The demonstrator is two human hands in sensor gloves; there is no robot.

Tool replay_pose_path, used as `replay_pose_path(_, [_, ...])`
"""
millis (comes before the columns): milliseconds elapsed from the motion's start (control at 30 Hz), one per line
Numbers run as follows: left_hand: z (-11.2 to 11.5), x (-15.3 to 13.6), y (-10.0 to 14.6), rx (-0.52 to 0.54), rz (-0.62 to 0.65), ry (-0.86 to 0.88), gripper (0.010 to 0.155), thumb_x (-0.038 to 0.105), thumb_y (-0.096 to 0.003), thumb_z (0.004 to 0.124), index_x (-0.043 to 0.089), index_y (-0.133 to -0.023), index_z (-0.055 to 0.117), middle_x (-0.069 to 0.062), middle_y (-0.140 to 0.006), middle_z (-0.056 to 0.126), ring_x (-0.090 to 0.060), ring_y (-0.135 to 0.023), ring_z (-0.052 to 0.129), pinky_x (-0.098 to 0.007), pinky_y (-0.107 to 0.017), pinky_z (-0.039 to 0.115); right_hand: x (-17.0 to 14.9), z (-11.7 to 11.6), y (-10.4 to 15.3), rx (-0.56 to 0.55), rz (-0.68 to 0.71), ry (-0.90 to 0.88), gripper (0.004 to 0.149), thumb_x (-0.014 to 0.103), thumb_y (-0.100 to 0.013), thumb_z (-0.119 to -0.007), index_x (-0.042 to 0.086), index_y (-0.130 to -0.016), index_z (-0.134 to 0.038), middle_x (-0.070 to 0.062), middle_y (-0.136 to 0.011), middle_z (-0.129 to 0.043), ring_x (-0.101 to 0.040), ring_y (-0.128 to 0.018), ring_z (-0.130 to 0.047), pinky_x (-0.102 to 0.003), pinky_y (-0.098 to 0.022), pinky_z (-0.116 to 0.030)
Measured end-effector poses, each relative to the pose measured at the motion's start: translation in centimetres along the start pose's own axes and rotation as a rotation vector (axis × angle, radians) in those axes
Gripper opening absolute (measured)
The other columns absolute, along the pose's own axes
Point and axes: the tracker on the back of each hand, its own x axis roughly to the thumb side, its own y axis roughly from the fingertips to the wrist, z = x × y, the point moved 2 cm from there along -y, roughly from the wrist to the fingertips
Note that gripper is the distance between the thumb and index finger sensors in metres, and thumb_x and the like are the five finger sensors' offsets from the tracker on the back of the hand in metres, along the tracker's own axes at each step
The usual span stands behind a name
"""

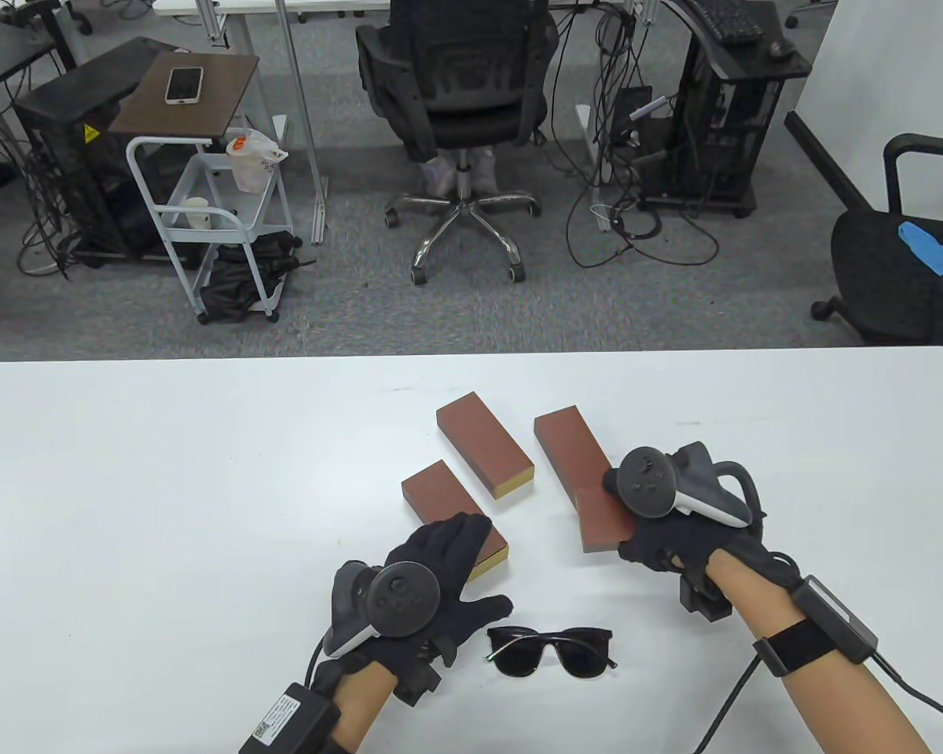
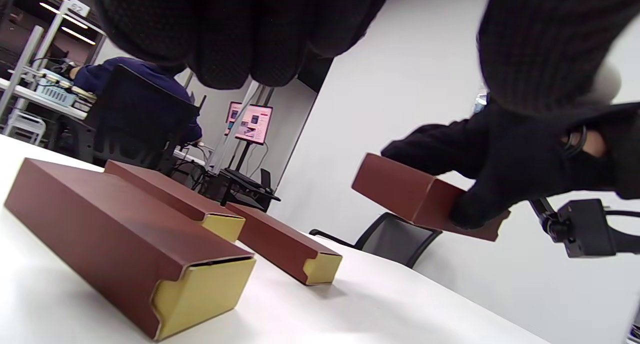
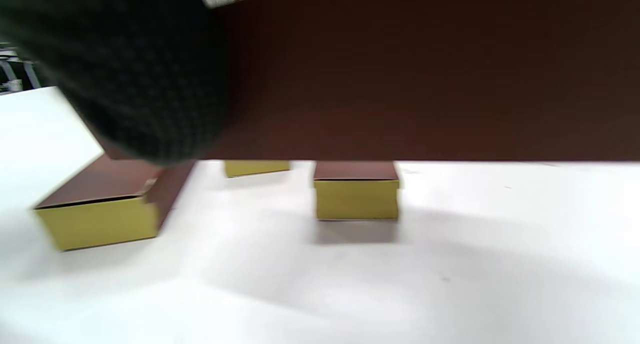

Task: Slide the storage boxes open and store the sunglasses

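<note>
Boxes (image 1: 483, 453) crowding path above sunglasses (image 1: 552, 651)

The right hand (image 1: 680, 514) covers the near end of the lifted box (image 1: 601, 518). The left hand (image 1: 428, 581) hides part of another box (image 1: 440, 491). The right wrist view is blurred.

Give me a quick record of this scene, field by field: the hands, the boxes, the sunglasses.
right hand: grips one box, lifted off the table
left hand: fingers over the nearest box; contact unclear
boxes on table: three, brown sleeves with yellow ends, all shut
middle box: untouched
far box: untouched
sunglasses: on the table near the front edge, not stored
</note>
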Motion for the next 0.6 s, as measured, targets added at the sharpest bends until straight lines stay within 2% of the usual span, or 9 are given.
replay_pose_path(333, [-0.2, 1.2, 0.1, 0.001, 0.062, -0.024, 0.099, 0.075, -0.0271, 0.089, 0.032, -0.11, 0.055, -0.003, -0.113, 0.067, -0.034, -0.1, 0.074, -0.058, -0.064, 0.07, 9.9, 0.0, 2.0, -0.023, 0.232, 0.072, 0.088, 0.051, -0.02, -0.096, 0.029, -0.093, -0.053, -0.009, -0.099, -0.049, -0.036, -0.089, -0.058, -0.06, -0.075, -0.042])
replay_pose_path(433, [-0.2, 1.1, 0.1, -0.024, 0.046, -0.049, 0.103, 0.076, -0.0265, 0.089, 0.03, -0.111, 0.052, -0.004, -0.114, 0.064, -0.033, -0.101, 0.072, -0.058, -0.064, 0.07, 11.7, -0.1, 2.4, -0.047, 0.267, 0.056, 0.088, 0.052, -0.02, -0.096, 0.028, -0.093, -0.054, -0.01, -0.098, -0.051, -0.036, -0.088, -0.06, -0.06, -0.074, -0.044])
replay_pose_path(600, [-0.2, 0.7, 0.0, -0.082, 0.025, -0.045, 0.106, 0.074, -0.0261, 0.092, 0.024, -0.11, 0.052, -0.009, -0.111, 0.068, -0.034, -0.097, 0.077, -0.058, -0.062, 0.072, 12.4, -0.6, 2.4, -0.064, 0.27, 0.054, 0.089, 0.053, -0.019, -0.096, 0.025, -0.093, -0.055, -0.011, -0.097, -0.053, -0.036, -0.087, -0.062, -0.061, -0.074, -0.046])
